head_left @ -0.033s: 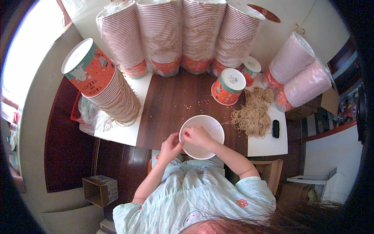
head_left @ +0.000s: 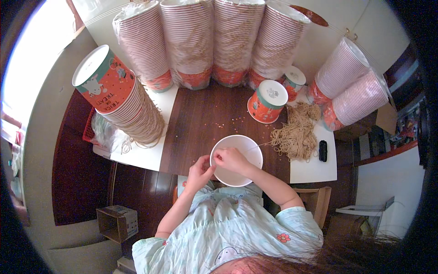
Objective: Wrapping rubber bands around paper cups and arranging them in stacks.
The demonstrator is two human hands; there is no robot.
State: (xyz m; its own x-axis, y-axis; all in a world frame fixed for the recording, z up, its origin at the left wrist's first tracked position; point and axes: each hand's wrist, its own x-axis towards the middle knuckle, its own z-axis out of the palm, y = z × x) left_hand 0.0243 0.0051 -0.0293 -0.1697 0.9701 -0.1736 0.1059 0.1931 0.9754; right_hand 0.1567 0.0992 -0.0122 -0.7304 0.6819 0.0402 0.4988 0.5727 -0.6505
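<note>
A white-lined paper bucket (head_left: 235,178) stands with its open mouth up at the table's near edge, in front of my body. My left hand (head_left: 200,172) grips its left side at the rim, fingers outside. Reaching over the opening, my right hand (head_left: 232,160) is closed in a pinch at the inner left wall and holds a thin beige cord (head_left: 253,147). That cord runs right to a tangled heap of cords (head_left: 296,134). The fingertips hide the cord's end and the spot on the wall where they meet.
Upside-down orange-and-green bucket (head_left: 268,102) stands beyond the heap. Tall wrapped bucket stacks (head_left: 187,45) line the back, with two more (head_left: 349,86) at right. A leaning stack with cords (head_left: 118,96) is at left. A black object (head_left: 323,150) lies right of the heap; small specks (head_left: 223,124) dot the table.
</note>
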